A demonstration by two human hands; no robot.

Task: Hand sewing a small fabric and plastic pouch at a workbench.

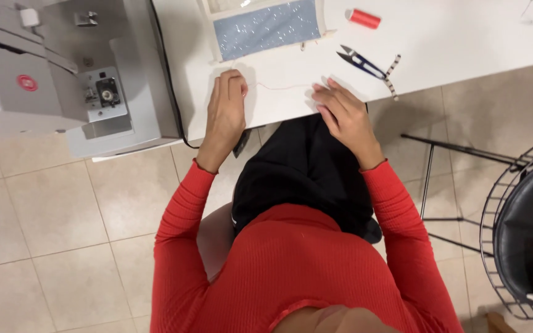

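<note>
A thin pale red thread (279,86) runs in a slack line across the white surface (451,43), stretched between the two hands. The left hand (228,105) lies knuckles up near the surface's front edge, fingers drawn together and pinching the thread's left end at the fingertips. The right hand (343,114) rests palm down at the edge, fingers loosely together and pointing toward the thread's right end; whether it actually pinches the thread cannot be told.

Counted: one thread, two hands, one spool, one pair of snips, one fabric piece, one sewing machine.

Behind the thread lies a rectangular blue-grey speckled fabric piece (268,28) set on a pale frame. To its right sits a small red thread spool (364,18) lying on its side, and nearer the right hand a pair of dark blue thread snips (360,61) with a black-and-white striped cord (391,77) trailing off the edge. A white and grey sewing machine (63,74) stands to the left, well apart from the thread, with a black cable (168,92) running along its side. Black cloth (306,172) covers the person's lap below the surface, between the red ribbed sleeves (180,234). A black wire-framed chair (525,228) stands on the beige tiled floor (50,234) at the right. Nothing lies between the hands and the thread.
</note>
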